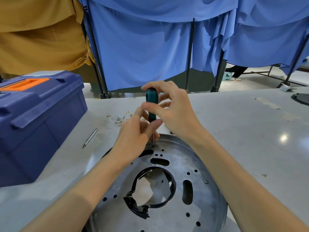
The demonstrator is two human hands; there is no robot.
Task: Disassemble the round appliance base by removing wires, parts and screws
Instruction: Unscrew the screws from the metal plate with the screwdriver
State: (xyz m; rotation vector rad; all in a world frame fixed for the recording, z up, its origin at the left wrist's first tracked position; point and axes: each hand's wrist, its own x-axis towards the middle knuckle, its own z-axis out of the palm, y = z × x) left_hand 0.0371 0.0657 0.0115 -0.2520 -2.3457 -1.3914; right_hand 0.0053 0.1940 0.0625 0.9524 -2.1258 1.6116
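Standing upright in both hands [150, 121], screwdriver [151, 104] tip on base [192, 158].

A: Bench surroundings, left side?
B: Blue toolbox [41, 124] on the grey table [242, 131], lid shut, orange handle [25, 84] lying flat in the lid. Thin metal rod [90, 138] just beside its right end, lying on the table, pointed end toward the viewer.

A: Right side?
B: Tape strip [267, 103] stuck to the top. Black round object [301, 98] cut off by the edge. Grey packet [286, 88] at the far edge.

A: Behind?
B: Blue curtains [142, 56] draped over dark poles [189, 52]; ochre cloth [38, 34] at left. Under the curtains, a green stool [227, 76] and, just beside it, a white shoe [236, 79].
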